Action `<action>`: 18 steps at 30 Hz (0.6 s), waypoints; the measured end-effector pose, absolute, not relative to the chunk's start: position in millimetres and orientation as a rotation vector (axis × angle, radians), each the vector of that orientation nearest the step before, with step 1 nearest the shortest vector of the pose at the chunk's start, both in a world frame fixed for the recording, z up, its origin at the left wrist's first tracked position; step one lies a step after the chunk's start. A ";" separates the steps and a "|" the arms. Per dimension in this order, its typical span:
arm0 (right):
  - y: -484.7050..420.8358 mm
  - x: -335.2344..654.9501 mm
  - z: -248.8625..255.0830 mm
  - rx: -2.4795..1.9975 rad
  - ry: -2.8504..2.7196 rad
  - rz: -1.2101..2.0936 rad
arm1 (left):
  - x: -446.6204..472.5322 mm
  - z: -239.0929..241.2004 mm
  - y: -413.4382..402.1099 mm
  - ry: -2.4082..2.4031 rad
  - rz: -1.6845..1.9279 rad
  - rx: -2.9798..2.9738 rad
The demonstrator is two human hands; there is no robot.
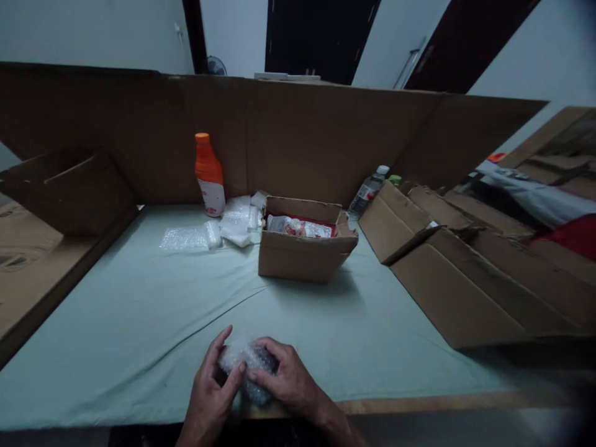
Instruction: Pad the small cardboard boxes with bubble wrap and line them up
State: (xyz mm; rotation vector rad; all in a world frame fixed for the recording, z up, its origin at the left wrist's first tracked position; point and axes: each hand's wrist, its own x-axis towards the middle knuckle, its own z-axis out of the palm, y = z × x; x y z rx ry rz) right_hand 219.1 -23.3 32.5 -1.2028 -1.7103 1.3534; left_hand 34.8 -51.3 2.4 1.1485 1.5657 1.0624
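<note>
Near the front edge of the cloth-covered table, both hands close around a small bundle of bubble wrap (254, 357). Something dark shows through the clear wrap, but its kind is hidden. My left hand (213, 388) grips the bundle's left side, thumb pressed on top and index finger raised along the edge. From the right, my right hand (291, 379) holds it with thumb and fingers. Beyond the hands stands an open cardboard box (302, 261) holding shiny silver-and-red packages (300, 227).
Loose bubble wrap pieces (190, 236) lie left of the box, beside an orange-and-white bottle (210, 177). A clear plastic bottle (370, 191) leans at the back right. Several open cartons (465, 292) line the right side. A tall cardboard panel (302, 136) stands behind; another carton (88, 192) is at left.
</note>
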 end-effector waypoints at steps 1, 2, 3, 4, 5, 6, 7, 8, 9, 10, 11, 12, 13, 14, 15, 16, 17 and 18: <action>-23.3 218.3 31.0 -1.219 -1.717 1.328 | 35.3 0.0 -49.2 1.592 1.055 1.188; -23.1 218.6 29.5 -1.227 -1.727 1.295 | 35.6 -2.1 -46.9 1.601 1.052 1.215; -22.8 219.8 28.1 -1.229 -1.740 1.260 | 35.6 -3.6 -44.2 1.591 1.049 1.227; -22.3 222.0 27.1 -1.230 -1.753 1.227 | 35.3 -4.3 -40.8 1.565 1.044 1.229; -21.6 224.9 26.7 -1.233 -1.761 1.196 | 34.7 -3.9 -36.5 1.533 1.047 1.220; -20.8 228.4 26.8 -1.239 -1.767 1.170 | 34.1 -2.2 -31.0 1.500 1.061 1.202; -20.0 232.3 27.3 -1.249 -1.768 1.148 | 33.7 0.9 -24.4 1.465 1.082 1.179; -19.1 236.5 28.3 -1.259 -1.763 1.132 | 33.8 5.4 -16.6 1.437 1.111 1.159; -18.1 240.9 29.7 -1.270 -1.753 1.124 | 35.0 10.9 -7.6 1.421 1.145 1.149; -17.1 245.6 31.5 -1.281 -1.734 1.117 | 37.5 16.9 2.5 1.413 1.184 1.160; -16.0 250.5 33.7 -1.289 -1.713 1.115 | 41.6 22.8 13.2 1.405 1.224 1.190; -14.7 255.9 36.5 -1.294 -1.691 1.113 | 47.4 27.9 24.5 1.391 1.263 1.238; -13.2 261.7 40.1 -1.299 -1.670 1.105 | 54.8 31.6 35.9 1.376 1.297 1.291; -11.5 268.0 44.7 -1.306 -1.654 1.086 | 63.6 33.3 47.1 1.361 1.320 1.339; -9.5 275.1 50.5 -1.315 -1.643 1.053 | 73.3 32.7 57.6 1.348 1.334 1.373; -7.2 282.8 57.5 -1.326 -1.640 1.009 | 83.4 29.9 67.2 1.345 1.345 1.393; -4.8 291.3 65.6 -1.339 -1.641 0.954 | 93.3 25.1 75.7 1.354 1.357 1.400; -2.1 300.4 74.8 -1.355 -1.646 0.889 | 102.4 18.6 82.7 1.369 1.371 1.399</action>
